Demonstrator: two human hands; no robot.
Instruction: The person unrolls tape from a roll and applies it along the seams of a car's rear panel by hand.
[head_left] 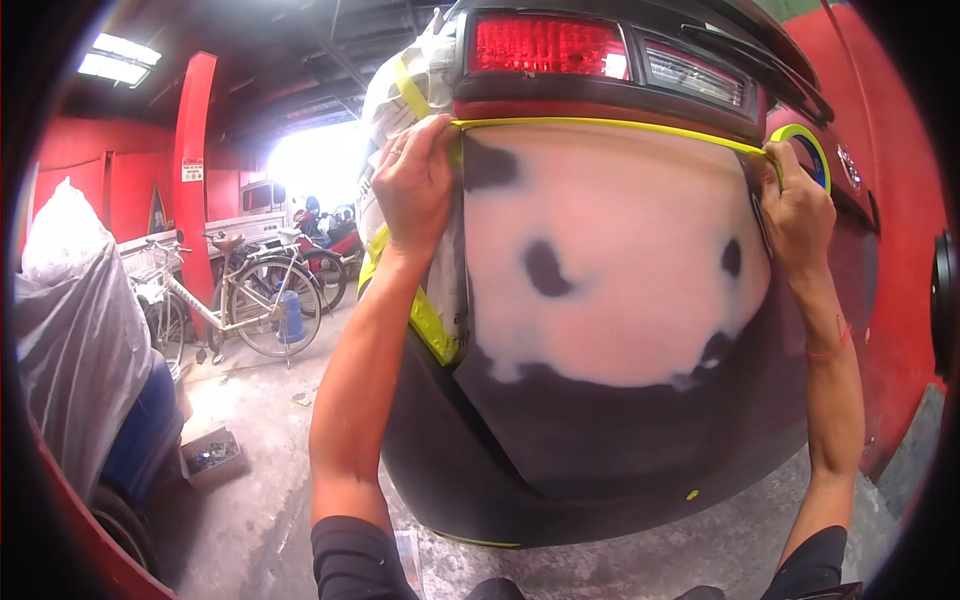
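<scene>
A strip of yellow masking tape [610, 124] stretches between my two hands, just below the red tail light [548, 47] of a car. My left hand [412, 180] pinches the strip's left end at the panel's edge, beside masking paper [385, 100] bordered with the same tape. The fingers of my right hand [797, 205] are closed on the tape near its roll [803, 150], which hangs behind that hand. Under the strip, the car's rear panel [630, 270] shows a sanded pinkish patch with dark spots, surrounded by dark grey.
Two bicycles [245, 300] stand at the left beside a red post [195, 180]. Nearer are a plastic-covered object [80, 330] and a small box of bits [212, 455] on the concrete floor. A red wall [905, 220] rises close on the right.
</scene>
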